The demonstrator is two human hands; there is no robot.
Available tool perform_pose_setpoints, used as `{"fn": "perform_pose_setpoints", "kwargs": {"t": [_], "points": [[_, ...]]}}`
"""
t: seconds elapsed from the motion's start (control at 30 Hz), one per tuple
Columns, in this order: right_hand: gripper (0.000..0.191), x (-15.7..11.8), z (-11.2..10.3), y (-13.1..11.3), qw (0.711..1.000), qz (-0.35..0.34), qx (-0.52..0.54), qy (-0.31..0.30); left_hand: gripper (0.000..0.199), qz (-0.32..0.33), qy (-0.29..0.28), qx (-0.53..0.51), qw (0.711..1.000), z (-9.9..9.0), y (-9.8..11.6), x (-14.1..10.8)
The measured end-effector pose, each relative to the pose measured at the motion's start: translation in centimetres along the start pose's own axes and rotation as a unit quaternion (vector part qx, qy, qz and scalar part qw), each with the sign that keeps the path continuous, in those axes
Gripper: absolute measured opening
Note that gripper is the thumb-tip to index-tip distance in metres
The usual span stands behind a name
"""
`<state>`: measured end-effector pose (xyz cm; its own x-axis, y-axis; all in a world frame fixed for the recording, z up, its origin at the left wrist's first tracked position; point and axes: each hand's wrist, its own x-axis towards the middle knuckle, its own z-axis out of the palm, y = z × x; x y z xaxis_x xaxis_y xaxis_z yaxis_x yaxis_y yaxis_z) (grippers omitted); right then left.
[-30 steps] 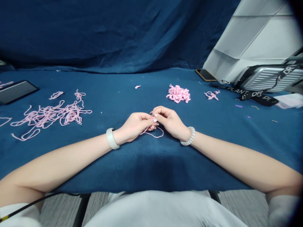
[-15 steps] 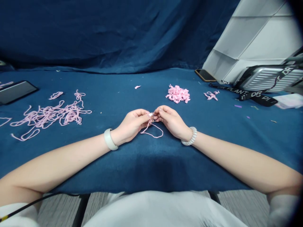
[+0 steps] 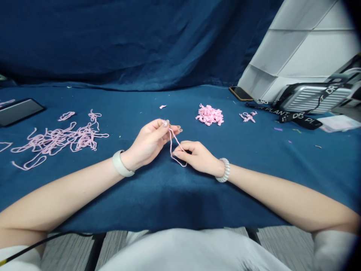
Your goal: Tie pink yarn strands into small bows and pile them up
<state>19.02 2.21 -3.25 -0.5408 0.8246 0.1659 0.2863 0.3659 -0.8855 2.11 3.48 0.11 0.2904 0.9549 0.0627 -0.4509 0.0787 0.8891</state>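
A thin loop of pink yarn (image 3: 178,162) hangs between my two hands above the blue cloth. My left hand (image 3: 153,141), with a pale bangle at its wrist, pinches the yarn's upper end between thumb and forefinger. Lower and to the right, my right hand (image 3: 199,157) has its thumb and forefinger closed on the side of the loop. Beyond my right hand lies a pile of pink knotted yarn pieces (image 3: 209,114). Loose pink yarn (image 3: 63,138) lies tangled to the left of my left hand.
A dark tablet-like device (image 3: 21,111) rests at the far left. At the back right are a phone (image 3: 240,93), a small pink yarn bundle (image 3: 248,117), a silver ridged case (image 3: 316,98) and a black lettered strap (image 3: 300,117). Small scraps dot the cloth.
My hands have come apart: the left moved up and left, the right moved down toward me. The yarn loop now stretches between them. The view has shifted slightly.
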Motion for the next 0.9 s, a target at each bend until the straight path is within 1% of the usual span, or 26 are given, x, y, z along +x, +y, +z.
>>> {"fn": "perform_pose_setpoints", "kwargs": {"t": [0.07,0.13,0.3,0.37,0.47,0.5,0.53,0.6,0.67,0.7,0.73,0.77,0.9], "points": [[0.023,-0.3,-0.3,-0.3,1.000,-0.013,0.027,0.000,0.012,-0.026,0.003,-0.029,0.999,-0.1,0.2,0.1],[0.025,-0.6,-0.7,-0.5,0.997,-0.022,0.078,-0.008,0.011,-0.045,0.014,-0.053,0.997,-0.2,0.5,0.1],[0.031,-1.9,-1.9,-0.6,0.978,-0.020,0.204,-0.033,0.015,-0.062,0.010,-0.089,0.994,-0.9,1.2,0.0],[0.034,-2.6,-2.5,-0.6,0.974,-0.015,0.223,-0.039,0.015,-0.063,0.000,-0.086,0.994,-1.3,1.4,-0.2],[0.039,-3.6,-3.9,-0.3,0.975,-0.004,0.216,-0.047,0.015,-0.071,-0.030,-0.070,0.995,-2.0,1.6,-0.5],[0.038,-3.9,-4.3,-0.1,0.977,-0.003,0.208,-0.035,0.016,-0.077,-0.044,-0.062,0.994,-2.1,1.5,-0.6],[0.033,-4.1,-4.7,0.1,0.980,-0.001,0.197,-0.007,0.017,-0.084,-0.059,-0.052,0.993,-2.2,1.4,-0.8],[0.020,-4.2,-5.1,0.5,0.983,-0.002,0.165,0.077,0.020,-0.098,-0.084,-0.035,0.991,-2.3,1.1,-0.9],[0.012,-4.1,-5.2,0.8,0.976,-0.009,0.156,0.152,0.022,-0.107,-0.094,-0.025,0.989,-2.3,0.7,-1.0],[0.011,-4.0,-5.1,0.8,0.971,-0.011,0.169,0.170,0.023,-0.110,-0.092,-0.023,0.989,-2.4,0.4,-0.9],[0.010,-3.9,-5.0,0.7,0.966,-0.008,0.193,0.171,0.022,-0.113,-0.088,-0.023,0.989,-2.5,0.3,-0.9],[0.010,-3.9,-4.8,0.5,0.961,0.000,0.226,0.160,0.022,-0.114,-0.083,-0.026,0.990,-2.6,0.1,-0.8],[0.018,-4.1,-4.5,-0.5,0.922,0.049,0.376,0.081,0.023,-0.121,-0.072,-0.073,0.987,-3.0,0.3,-0.6]]}}
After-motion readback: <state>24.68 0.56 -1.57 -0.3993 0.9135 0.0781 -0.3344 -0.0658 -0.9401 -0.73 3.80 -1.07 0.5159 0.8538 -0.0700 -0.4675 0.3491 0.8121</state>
